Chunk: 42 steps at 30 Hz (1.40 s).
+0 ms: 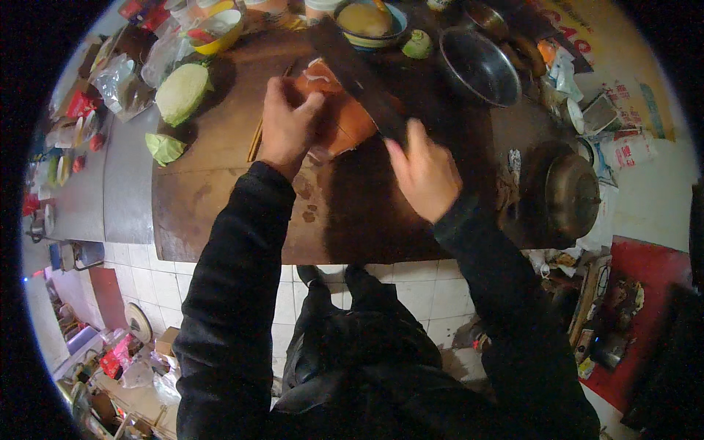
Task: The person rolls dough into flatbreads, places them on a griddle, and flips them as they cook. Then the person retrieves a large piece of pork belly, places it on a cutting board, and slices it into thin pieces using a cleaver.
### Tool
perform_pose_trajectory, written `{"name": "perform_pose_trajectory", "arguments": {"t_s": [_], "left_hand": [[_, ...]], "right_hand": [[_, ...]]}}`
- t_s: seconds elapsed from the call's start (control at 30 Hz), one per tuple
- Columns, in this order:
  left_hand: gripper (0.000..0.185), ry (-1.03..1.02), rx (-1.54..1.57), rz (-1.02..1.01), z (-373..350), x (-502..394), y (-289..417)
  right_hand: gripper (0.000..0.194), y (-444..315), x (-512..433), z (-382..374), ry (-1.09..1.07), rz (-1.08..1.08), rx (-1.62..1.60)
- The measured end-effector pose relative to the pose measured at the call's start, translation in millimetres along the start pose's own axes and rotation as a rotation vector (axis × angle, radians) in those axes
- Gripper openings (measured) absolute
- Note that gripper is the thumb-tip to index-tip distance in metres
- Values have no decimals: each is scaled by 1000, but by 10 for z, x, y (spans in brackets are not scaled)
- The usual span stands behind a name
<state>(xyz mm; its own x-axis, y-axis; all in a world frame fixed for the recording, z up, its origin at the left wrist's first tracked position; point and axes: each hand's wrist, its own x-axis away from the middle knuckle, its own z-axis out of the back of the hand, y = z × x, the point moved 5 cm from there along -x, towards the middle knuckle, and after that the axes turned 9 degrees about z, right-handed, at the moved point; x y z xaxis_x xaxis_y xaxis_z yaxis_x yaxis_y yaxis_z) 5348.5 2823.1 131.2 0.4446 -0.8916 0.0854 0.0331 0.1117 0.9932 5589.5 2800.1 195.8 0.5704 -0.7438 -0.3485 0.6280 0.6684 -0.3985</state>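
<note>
An orange-red slab, seemingly raw meat or fish, lies on the brown wooden board. My left hand is at its left side, thumb and fingers bent on its upper left edge. My right hand grips the handle of a broad dark cleaver. The blade slants to the upper left over the right part of the slab and hides some of it. Thin wooden chopsticks lie partly behind my left hand.
A cabbage and a smaller cabbage piece lie at the left. Along the back stand a yellow bowl, a bowl with pale contents, a green vegetable and a metal bowl. A round metal lid is at the right.
</note>
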Motion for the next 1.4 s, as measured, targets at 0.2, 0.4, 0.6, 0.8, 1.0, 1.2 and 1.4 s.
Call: {"name": "perform_pose_trajectory", "arguments": {"t_s": [0.2,0.4,0.6,0.8,1.0,1.2,1.4], "left_hand": [[31,-51,-115,65,4,-42,-24],[32,-13,-149,-24,2,18,41],[38,-37,37,67,10,-7,11],[33,-43,-116,38,-12,20,28],[29,-23,-69,49,-14,47,48],[43,92,-64,-17,-41,34,43],[44,79,-58,-14,-21,39,90]], "right_hand": [[28,11,137,74,-74,-33,-35],[26,-3,131,92,-113,-100,-59],[24,93,93,5,-72,-11,-44],[25,137,445,108,-78,-15,-34],[24,-73,-651,82,-190,-3,-37],[27,-294,-454,500,-428,-200,48],[29,-427,-1327,176,-319,9,6]]}}
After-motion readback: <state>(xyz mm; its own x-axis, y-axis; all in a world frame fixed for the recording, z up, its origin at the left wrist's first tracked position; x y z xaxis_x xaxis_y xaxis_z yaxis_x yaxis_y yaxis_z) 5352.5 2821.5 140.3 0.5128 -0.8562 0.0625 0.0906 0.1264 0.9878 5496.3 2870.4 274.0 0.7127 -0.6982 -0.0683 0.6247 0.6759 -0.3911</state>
